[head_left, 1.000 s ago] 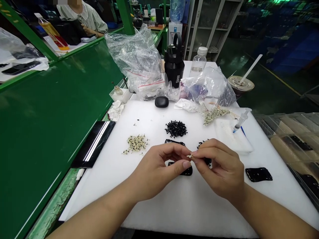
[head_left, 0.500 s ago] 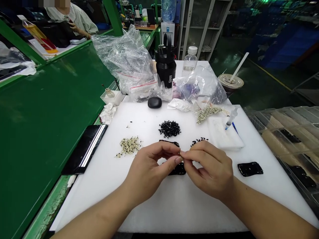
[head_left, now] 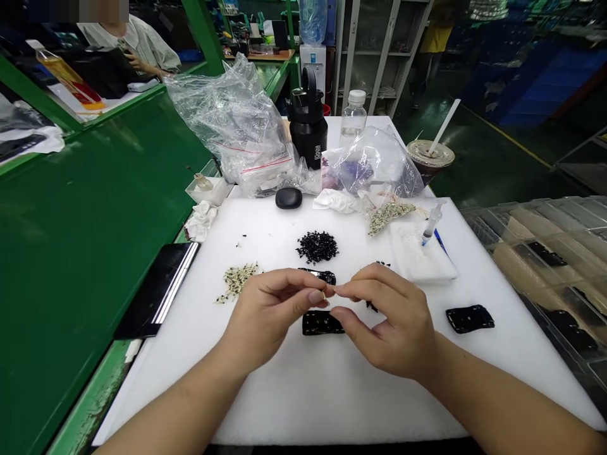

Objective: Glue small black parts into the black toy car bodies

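Note:
Between thumb and index finger, my left hand (head_left: 265, 313) pinches a tiny pale piece (head_left: 324, 295). My right hand (head_left: 391, 316) is beside it, thumb and index finger apart, the index fingertip close to the left fingertips. Under the hands lies a flat black part (head_left: 322, 323), partly covered by the right thumb, and another black part (head_left: 324, 277) sits just behind. A pile of small black pieces (head_left: 317, 246) is farther back. Pale pieces with dark tips (head_left: 241, 278) are heaped at the left. Some small black pieces (head_left: 372, 306) show behind my right hand.
A third black part (head_left: 470, 318) lies at the right. Behind are a syringe (head_left: 430, 226) on a white pad, plastic bags (head_left: 237, 126), a black bottle (head_left: 309, 136) and a lidded cup (head_left: 429, 155). A divided box (head_left: 535, 230) stands at right, a dark tablet (head_left: 156, 291) at left.
My right thumb and index finger have parted, and the right hand has come slightly away from the left. The pale piece now shows at my left fingertips. The whole view has shifted a little.

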`<state>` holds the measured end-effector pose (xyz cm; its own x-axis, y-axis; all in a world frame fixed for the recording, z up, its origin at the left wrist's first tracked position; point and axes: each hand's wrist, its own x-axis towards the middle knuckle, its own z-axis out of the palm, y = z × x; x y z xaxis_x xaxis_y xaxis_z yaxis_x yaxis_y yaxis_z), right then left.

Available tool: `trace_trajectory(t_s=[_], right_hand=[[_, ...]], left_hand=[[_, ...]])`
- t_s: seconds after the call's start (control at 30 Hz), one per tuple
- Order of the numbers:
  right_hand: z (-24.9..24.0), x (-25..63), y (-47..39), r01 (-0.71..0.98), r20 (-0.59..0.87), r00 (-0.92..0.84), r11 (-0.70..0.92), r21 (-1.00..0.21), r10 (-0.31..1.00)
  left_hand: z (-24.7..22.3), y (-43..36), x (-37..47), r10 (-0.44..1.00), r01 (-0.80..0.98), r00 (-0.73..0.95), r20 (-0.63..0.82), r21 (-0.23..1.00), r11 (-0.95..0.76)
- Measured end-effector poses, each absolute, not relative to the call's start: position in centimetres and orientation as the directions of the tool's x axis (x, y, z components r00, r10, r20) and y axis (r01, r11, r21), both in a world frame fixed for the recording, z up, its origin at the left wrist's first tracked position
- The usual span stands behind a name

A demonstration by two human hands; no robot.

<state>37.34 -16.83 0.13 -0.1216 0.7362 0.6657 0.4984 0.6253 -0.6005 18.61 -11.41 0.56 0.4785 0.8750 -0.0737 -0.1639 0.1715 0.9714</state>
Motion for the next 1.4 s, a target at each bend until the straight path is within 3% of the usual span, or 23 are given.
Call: trace_trajectory(t_s=[0.17, 0.3, 0.47, 0.6, 0.83, 0.97, 1.1, 1.2, 1.4], right_hand=[[-0.1, 38.2, -17.4, 0.583, 0.386, -0.412, 0.564, -0.585, 0.826], [-1.0, 38.1, -17.5, 0.664, 0.206, -0.531, 0.555, -0.501, 0.822], [-2.3, 37.1, -17.3, 0.643, 0.25, -0.555, 0.6, -0.476, 0.793], [-2.4, 36.7, -17.8, 0.626, 0.285, -0.536, 0.601, -0.497, 0.795], [-2.0, 36.8, -18.1, 0.607, 0.263, -0.513, 0.562, -0.562, 0.817], [-1.9, 37.1, -18.0, 0.63, 0.193, -0.501, 0.509, -0.587, 0.844], [-1.8, 37.4, -17.8, 0.642, 0.179, -0.515, 0.515, -0.568, 0.838], [-1.8, 37.3, -17.7, 0.635, 0.181, -0.533, 0.532, -0.56, 0.827], [-2.0, 37.2, -17.5, 0.626, 0.168, -0.534, 0.521, -0.581, 0.829]], left_hand=[[0.9, -10.4, 16.9, 0.91, -0.185, 0.41, -0.057, 0.972, 0.144], [1.1, -11.0, 15.4, 0.888, -0.148, 0.428, -0.17, 0.956, 0.254], [-0.2, -13.8, 13.8, 0.896, -0.335, 0.3, -0.328, 0.843, 0.421], [-0.9, -15.3, 13.8, 0.887, -0.47, 0.232, -0.398, 0.753, 0.461], [-0.6, -15.6, 15.4, 0.906, -0.426, 0.216, -0.363, 0.8, 0.422], [-0.9, -15.6, 15.1, 0.927, -0.29, 0.165, -0.337, 0.882, 0.372], [-0.8, -15.9, 14.5, 0.972, 0.151, 0.087, -0.217, 0.968, 0.202], [-0.7, -16.3, 14.5, 0.984, 0.417, 0.155, -0.083, 0.909, 0.011], [-1.4, -16.9, 15.0, 0.977, 0.607, 0.211, 0.013, 0.782, -0.141]])
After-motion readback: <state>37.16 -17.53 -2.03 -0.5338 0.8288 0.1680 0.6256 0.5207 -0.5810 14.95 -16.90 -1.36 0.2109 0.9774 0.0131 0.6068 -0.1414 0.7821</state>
